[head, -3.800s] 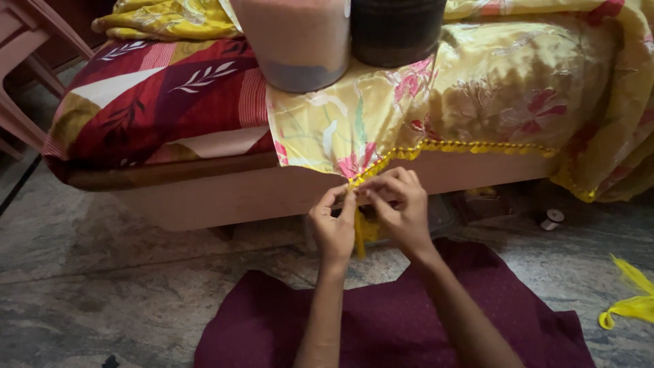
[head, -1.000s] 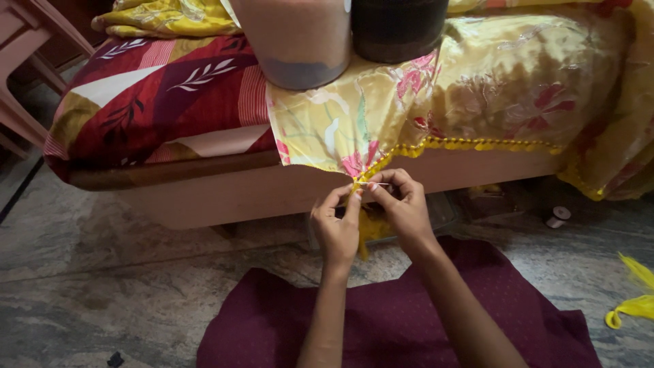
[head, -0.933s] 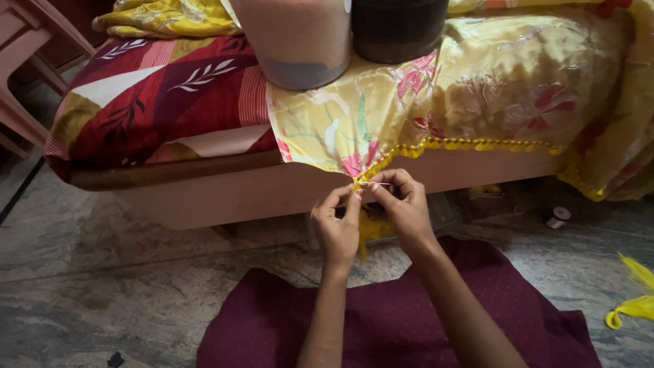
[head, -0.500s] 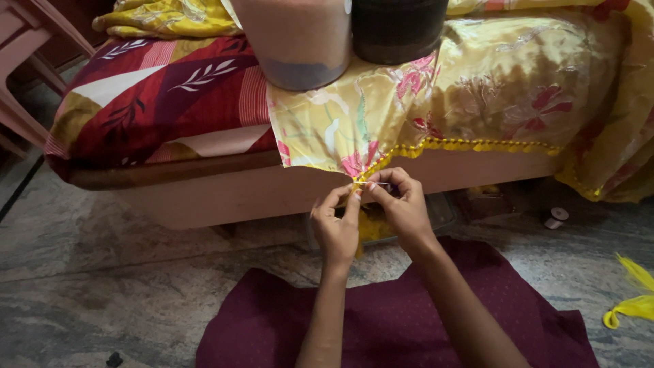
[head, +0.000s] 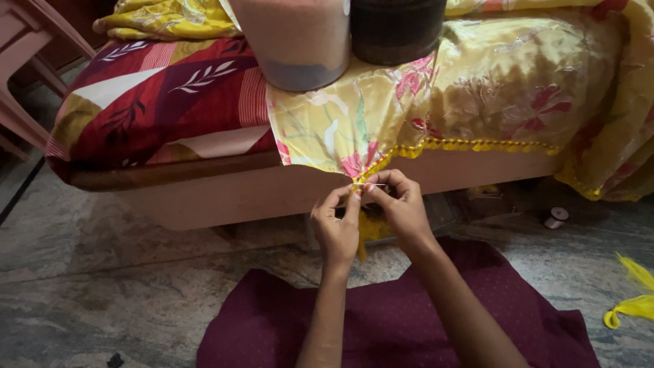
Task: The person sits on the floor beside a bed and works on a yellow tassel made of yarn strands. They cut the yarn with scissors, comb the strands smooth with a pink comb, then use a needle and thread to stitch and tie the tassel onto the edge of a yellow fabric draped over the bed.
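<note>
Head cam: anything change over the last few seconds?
Barely. Both hands drifted slightly up toward the fabric's corner. The left hand and right hand still pinch the yellow trim of the floral fabric; a thin needle shows between the fingertips. Maroon cloth and two containers unmoved.

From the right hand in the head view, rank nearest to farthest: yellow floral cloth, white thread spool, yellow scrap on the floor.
1. yellow floral cloth: its trimmed edge is at the right hand.
2. white thread spool: on the floor, off to the right.
3. yellow scrap: far right on the floor.
</note>
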